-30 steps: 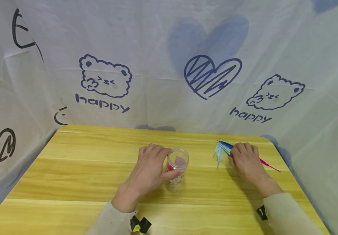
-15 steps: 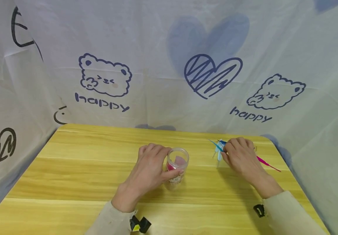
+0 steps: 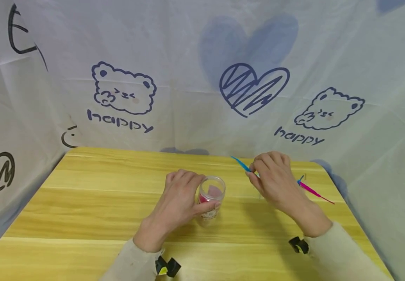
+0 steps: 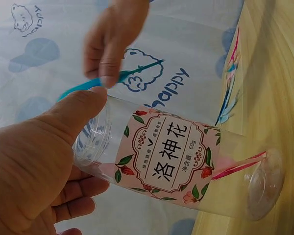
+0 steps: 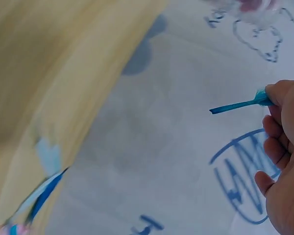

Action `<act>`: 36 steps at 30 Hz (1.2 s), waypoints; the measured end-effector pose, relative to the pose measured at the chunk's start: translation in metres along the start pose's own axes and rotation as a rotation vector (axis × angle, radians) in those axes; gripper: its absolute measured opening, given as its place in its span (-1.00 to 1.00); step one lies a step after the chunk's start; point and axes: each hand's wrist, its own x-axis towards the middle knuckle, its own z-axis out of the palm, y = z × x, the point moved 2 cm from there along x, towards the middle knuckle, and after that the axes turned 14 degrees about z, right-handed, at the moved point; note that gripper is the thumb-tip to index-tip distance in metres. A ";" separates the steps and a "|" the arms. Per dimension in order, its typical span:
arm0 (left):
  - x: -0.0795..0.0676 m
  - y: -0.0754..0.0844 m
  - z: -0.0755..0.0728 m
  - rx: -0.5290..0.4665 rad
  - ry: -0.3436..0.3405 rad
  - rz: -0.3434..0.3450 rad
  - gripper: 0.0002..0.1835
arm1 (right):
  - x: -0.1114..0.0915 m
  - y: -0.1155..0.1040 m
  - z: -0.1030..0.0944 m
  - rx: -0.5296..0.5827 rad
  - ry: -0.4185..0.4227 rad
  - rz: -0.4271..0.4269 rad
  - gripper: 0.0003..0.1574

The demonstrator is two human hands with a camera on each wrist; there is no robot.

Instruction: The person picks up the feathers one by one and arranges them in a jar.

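Observation:
My left hand (image 3: pixel 177 199) grips a clear plastic jar (image 3: pixel 211 199) that stands on the wooden table (image 3: pixel 93 199); the jar (image 4: pixel 171 161) carries a floral label and holds something pink inside. My right hand (image 3: pixel 272 177) is raised above the table, right of the jar, and pinches a thin teal stick (image 3: pixel 241 164) between thumb and fingers. In the right wrist view the teal stick (image 5: pixel 235 105) juts out from my fingertips (image 5: pixel 279 93). The left wrist view shows the same stick (image 4: pixel 132 73) above the jar's mouth.
More thin sticks, pink and blue, lie on the table behind my right hand (image 3: pixel 313 190) near the far right corner. A printed cloth backdrop (image 3: pixel 202 70) with bears and hearts closes in the table on the back and sides.
My right hand has lifted a teal stick off the pile and moved up and left toward the jar. The left hand and jar have stayed put.

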 end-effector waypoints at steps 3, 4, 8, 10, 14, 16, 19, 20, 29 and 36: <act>0.000 0.000 0.000 -0.002 -0.002 0.000 -0.20 | 0.010 -0.013 -0.004 0.069 0.049 -0.019 -0.58; 0.000 0.000 0.000 -0.003 -0.001 0.001 -0.20 | 0.013 -0.017 -0.005 0.097 0.067 -0.024 -0.52; 0.000 0.000 0.001 -0.006 -0.003 0.001 -0.21 | 0.023 -0.033 -0.008 0.235 0.119 -0.030 -0.44; 0.000 0.001 0.001 -0.008 -0.003 0.000 -0.21 | 0.027 -0.040 -0.009 0.296 0.131 -0.029 -0.44; 0.000 0.001 0.001 -0.012 -0.001 -0.001 -0.21 | 0.033 -0.053 -0.009 0.379 0.148 -0.027 -0.47; 0.000 0.001 0.000 -0.018 0.003 0.000 -0.22 | 0.035 -0.060 -0.007 0.415 0.157 -0.021 -0.48; 0.000 0.001 0.000 -0.021 0.007 0.001 -0.23 | 0.034 -0.068 -0.002 0.466 0.172 -0.004 -0.50; 0.000 0.001 0.000 -0.020 0.008 0.001 -0.23 | 0.033 -0.069 -0.001 0.480 0.176 0.002 -0.51; 0.000 0.001 0.001 0.001 0.008 0.010 -0.21 | 0.025 -0.073 0.015 0.493 0.190 0.005 -0.51; -0.001 0.000 0.001 -0.004 0.009 0.011 -0.21 | 0.019 -0.070 0.023 0.446 0.191 -0.003 -0.49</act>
